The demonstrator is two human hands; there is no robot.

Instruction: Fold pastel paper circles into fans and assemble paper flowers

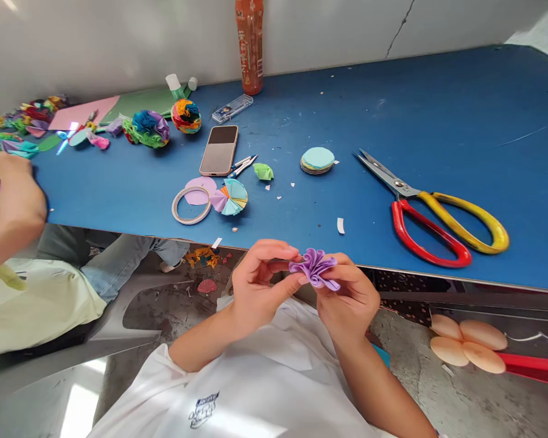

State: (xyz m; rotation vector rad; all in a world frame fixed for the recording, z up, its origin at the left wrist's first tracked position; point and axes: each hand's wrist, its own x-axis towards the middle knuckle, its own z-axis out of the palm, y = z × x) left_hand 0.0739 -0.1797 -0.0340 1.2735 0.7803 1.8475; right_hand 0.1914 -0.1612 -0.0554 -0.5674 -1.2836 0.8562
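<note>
A small purple folded-paper flower (314,267) is held between both my hands, just in front of the near edge of the blue table (393,115). My left hand (256,285) pinches its left side with thumb and fingers. My right hand (349,298) grips it from the right and below. On the table beyond lie a fan of folded coloured paper circles (231,197), a tape ring (191,205), a stack of round paper discs (317,160) and a green folded piece (263,171).
Large scissors with red and yellow handles (432,210) lie at the right. A phone (219,149), small scissors (243,164), two multicoloured paper balls (186,115), a clear case (232,108) and an orange bottle (249,42) stand farther back. Another person's arm (13,201) rests at the left edge.
</note>
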